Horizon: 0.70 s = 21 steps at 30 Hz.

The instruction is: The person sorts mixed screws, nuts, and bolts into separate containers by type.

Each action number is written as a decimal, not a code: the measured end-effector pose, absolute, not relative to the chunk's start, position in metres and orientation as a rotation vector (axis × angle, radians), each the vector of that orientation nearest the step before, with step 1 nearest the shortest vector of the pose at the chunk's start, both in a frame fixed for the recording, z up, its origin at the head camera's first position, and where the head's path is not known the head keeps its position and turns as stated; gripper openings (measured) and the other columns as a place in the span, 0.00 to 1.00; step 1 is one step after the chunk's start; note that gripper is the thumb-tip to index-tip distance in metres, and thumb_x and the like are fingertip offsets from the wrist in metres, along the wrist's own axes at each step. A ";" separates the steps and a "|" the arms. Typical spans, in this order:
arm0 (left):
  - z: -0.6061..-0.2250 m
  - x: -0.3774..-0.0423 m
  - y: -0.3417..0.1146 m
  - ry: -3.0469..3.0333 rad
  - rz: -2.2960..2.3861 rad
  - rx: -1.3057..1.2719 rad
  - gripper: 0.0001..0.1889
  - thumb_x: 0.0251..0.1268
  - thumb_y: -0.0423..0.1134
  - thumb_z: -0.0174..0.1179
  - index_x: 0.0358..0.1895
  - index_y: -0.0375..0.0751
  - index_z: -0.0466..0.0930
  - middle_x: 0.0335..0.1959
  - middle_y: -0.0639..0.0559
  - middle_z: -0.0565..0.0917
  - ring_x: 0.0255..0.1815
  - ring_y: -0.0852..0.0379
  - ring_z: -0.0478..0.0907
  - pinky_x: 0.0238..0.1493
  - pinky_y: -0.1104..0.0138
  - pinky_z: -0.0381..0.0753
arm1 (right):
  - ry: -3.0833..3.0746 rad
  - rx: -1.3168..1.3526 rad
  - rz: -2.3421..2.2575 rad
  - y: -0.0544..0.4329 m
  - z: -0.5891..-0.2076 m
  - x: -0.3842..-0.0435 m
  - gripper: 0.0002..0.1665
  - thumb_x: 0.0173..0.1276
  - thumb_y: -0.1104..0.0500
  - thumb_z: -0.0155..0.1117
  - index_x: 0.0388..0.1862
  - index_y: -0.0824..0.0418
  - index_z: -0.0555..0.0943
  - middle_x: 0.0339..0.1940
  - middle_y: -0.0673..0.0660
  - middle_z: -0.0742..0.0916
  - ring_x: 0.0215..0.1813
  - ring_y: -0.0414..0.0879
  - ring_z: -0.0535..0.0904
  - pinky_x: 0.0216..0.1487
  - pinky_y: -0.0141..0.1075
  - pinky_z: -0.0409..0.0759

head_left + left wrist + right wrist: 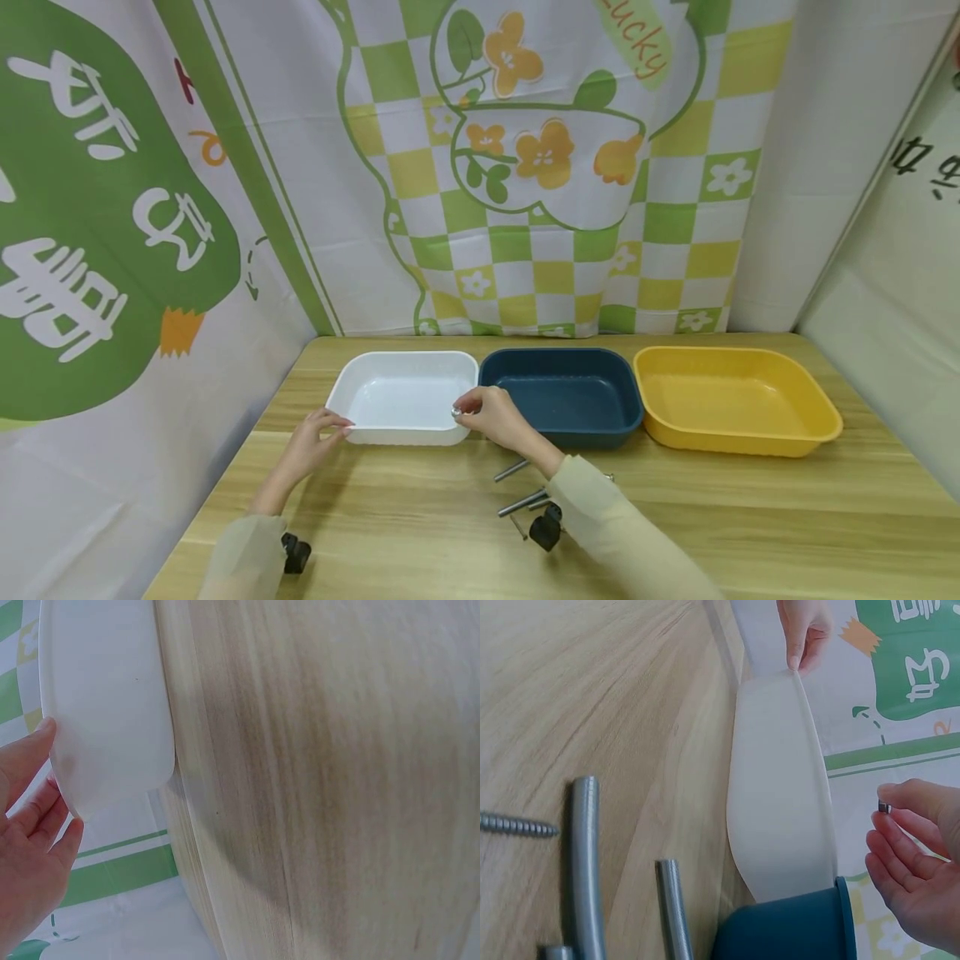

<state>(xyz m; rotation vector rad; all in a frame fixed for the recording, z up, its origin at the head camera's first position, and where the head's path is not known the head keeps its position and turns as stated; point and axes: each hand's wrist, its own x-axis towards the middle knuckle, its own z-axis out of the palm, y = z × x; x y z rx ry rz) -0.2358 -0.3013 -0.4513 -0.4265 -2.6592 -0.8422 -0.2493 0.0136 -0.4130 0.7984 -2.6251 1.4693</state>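
Observation:
My right hand [495, 417] pinches a small metal nut [884, 806] between thumb and fingertip, over the right end of the white bin [401, 436]. In the right wrist view the nut is above the bin's rim and apart from it. At the bin's near left corner, my left hand [306, 450] holds the rim; the left wrist view has the thumb [46, 727] on the rim's edge and the other fingers at the corner.
A dark blue bin [562, 354] stands against the white one, with a yellow bin [738, 446] to its right. Metal rods [585, 862] and a screw [517, 824] lie on the wooden table [405, 525] below my right forearm. Patterned cloth [525, 275] hangs behind.

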 end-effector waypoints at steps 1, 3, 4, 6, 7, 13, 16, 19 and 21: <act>-0.451 -0.236 -0.301 -2.661 -0.843 -0.425 0.04 0.50 0.28 0.62 0.31 0.33 0.81 0.31 0.45 0.78 0.38 0.45 0.72 0.41 0.52 0.70 | -2.620 0.786 1.472 0.012 -0.414 -0.250 0.08 0.54 0.64 0.64 0.34 0.66 0.82 0.30 0.56 0.84 0.33 0.45 0.78 0.32 0.29 0.74; -0.451 -0.236 -0.301 -2.665 -0.846 -0.423 0.04 0.50 0.28 0.62 0.31 0.33 0.81 0.31 0.45 0.78 0.38 0.45 0.72 0.42 0.52 0.70 | -2.603 0.778 1.472 0.009 -0.416 -0.251 0.08 0.54 0.64 0.64 0.34 0.66 0.83 0.30 0.56 0.84 0.34 0.45 0.78 0.33 0.29 0.74; -0.450 -0.235 -0.301 -2.667 -0.849 -0.422 0.04 0.50 0.28 0.62 0.31 0.33 0.81 0.31 0.45 0.78 0.38 0.45 0.72 0.42 0.52 0.70 | -2.597 0.772 1.470 0.008 -0.416 -0.251 0.08 0.54 0.64 0.64 0.34 0.66 0.83 0.31 0.56 0.84 0.34 0.46 0.78 0.33 0.29 0.74; -0.450 -0.235 -0.301 -2.671 -0.856 -0.420 0.04 0.50 0.28 0.62 0.31 0.33 0.81 0.32 0.45 0.78 0.39 0.45 0.72 0.42 0.52 0.70 | -2.586 0.767 1.462 0.005 -0.418 -0.252 0.08 0.54 0.64 0.64 0.34 0.66 0.83 0.31 0.56 0.84 0.35 0.46 0.78 0.34 0.29 0.75; -0.450 -0.235 -0.301 -2.672 -0.861 -0.418 0.04 0.50 0.28 0.61 0.31 0.33 0.81 0.32 0.45 0.78 0.39 0.45 0.72 0.42 0.52 0.70 | -2.583 0.760 1.465 0.004 -0.419 -0.253 0.08 0.54 0.64 0.64 0.34 0.66 0.83 0.31 0.56 0.84 0.36 0.46 0.78 0.34 0.30 0.75; -0.450 -0.234 -0.301 -2.662 -0.872 -0.409 0.04 0.50 0.27 0.61 0.31 0.32 0.81 0.32 0.44 0.78 0.39 0.44 0.72 0.43 0.51 0.70 | -2.554 0.736 1.459 -0.002 -0.421 -0.254 0.07 0.53 0.65 0.64 0.32 0.67 0.83 0.30 0.57 0.84 0.35 0.46 0.78 0.33 0.30 0.74; -0.450 -0.234 -0.301 -2.660 -0.874 -0.407 0.05 0.49 0.27 0.61 0.31 0.32 0.81 0.32 0.43 0.78 0.39 0.44 0.72 0.43 0.51 0.70 | -2.559 0.740 1.462 -0.003 -0.423 -0.254 0.08 0.53 0.66 0.65 0.33 0.67 0.83 0.31 0.57 0.84 0.35 0.47 0.78 0.34 0.30 0.74; -0.450 -0.235 -0.301 -2.664 -0.873 -0.408 0.05 0.50 0.27 0.61 0.31 0.32 0.81 0.32 0.44 0.78 0.39 0.44 0.72 0.42 0.51 0.70 | -2.583 0.738 1.473 -0.003 -0.424 -0.254 0.09 0.53 0.66 0.65 0.35 0.68 0.82 0.33 0.58 0.84 0.36 0.48 0.78 0.35 0.31 0.74; -0.451 -0.235 -0.302 -2.665 -0.872 -0.408 0.05 0.50 0.28 0.61 0.32 0.32 0.81 0.32 0.44 0.78 0.39 0.44 0.72 0.42 0.51 0.70 | -2.592 0.739 1.485 -0.003 -0.425 -0.252 0.10 0.53 0.67 0.64 0.36 0.69 0.82 0.34 0.59 0.84 0.37 0.48 0.77 0.36 0.31 0.74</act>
